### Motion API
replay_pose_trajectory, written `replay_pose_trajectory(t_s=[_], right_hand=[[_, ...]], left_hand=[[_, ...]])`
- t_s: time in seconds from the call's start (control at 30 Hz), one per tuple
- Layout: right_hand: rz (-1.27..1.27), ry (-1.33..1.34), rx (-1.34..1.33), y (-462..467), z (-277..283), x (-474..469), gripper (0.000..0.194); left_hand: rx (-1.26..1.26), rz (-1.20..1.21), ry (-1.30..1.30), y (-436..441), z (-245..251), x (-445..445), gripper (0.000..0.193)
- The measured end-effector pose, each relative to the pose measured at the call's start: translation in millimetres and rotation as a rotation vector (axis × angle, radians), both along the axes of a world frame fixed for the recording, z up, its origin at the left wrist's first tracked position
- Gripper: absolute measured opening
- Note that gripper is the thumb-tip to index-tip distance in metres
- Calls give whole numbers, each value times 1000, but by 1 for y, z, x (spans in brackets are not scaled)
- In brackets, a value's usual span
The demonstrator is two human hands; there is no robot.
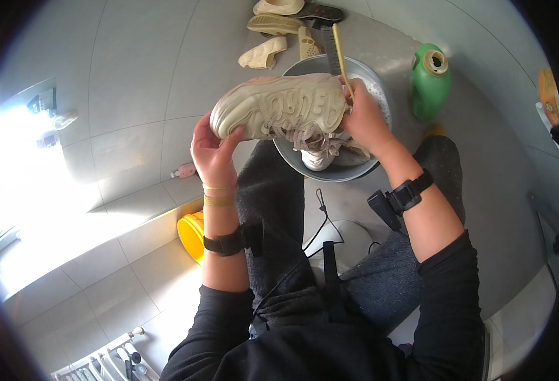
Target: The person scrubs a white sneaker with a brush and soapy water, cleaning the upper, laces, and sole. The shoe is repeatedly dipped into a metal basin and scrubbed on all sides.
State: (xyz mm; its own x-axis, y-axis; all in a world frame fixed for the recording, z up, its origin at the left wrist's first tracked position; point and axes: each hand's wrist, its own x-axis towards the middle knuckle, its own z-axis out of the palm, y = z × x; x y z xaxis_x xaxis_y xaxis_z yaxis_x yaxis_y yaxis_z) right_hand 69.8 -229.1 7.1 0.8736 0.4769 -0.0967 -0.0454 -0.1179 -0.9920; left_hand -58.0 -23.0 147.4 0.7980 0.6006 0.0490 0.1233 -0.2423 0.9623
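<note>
A cream lace-up sneaker (279, 102) is held on its side above a grey basin (339, 178), its toe towards the left. My left hand (217, 147) grips the toe, with the thumb on the upper. At the heel end, my right hand (367, 112) holds the sneaker together with a scrubbing brush (341, 52). The brush has dark bristles and a yellowish handle and points away from me. Inside the basin lies a second whitish shoe (318, 159), partly covered by the held one. White suds (377, 90) show at the basin's right side.
Several sandals and slippers (274, 24) lie beyond the basin. A green plastic bottle (431, 85) without a cap stands to the right. At left are a yellow bucket (191, 233) and a pink bottle (183, 170) on a tiled ledge. A white radiator (103, 364) is at lower left.
</note>
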Motion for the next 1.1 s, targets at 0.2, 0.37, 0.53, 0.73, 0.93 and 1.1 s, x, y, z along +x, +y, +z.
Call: replay_pose_trajectory(t_s=[0.2, 0.37, 0.53, 0.73, 0.93, 1.1], right_hand=[[-46, 66, -174, -1, -3, 2, 37], [-26, 141, -270, 1, -8, 0, 35], [10, 132, -355, 5, -13, -2, 38], [-8, 342, -160, 8, -14, -5, 53], [64, 310, -144, 7, -7, -8, 42], [119, 111, -258, 6, 1, -10, 55]], left_hand=[[-140, 136, -54, -7, -34, 27, 67], [-103, 207, 95, -42, -74, 34, 126], [361, 77, 128, -68, -87, 33, 150], [600, -74, 267, -74, -77, 36, 143], [522, -120, 330, -62, -70, 41, 116], [372, -270, 385, -38, -66, 39, 112]])
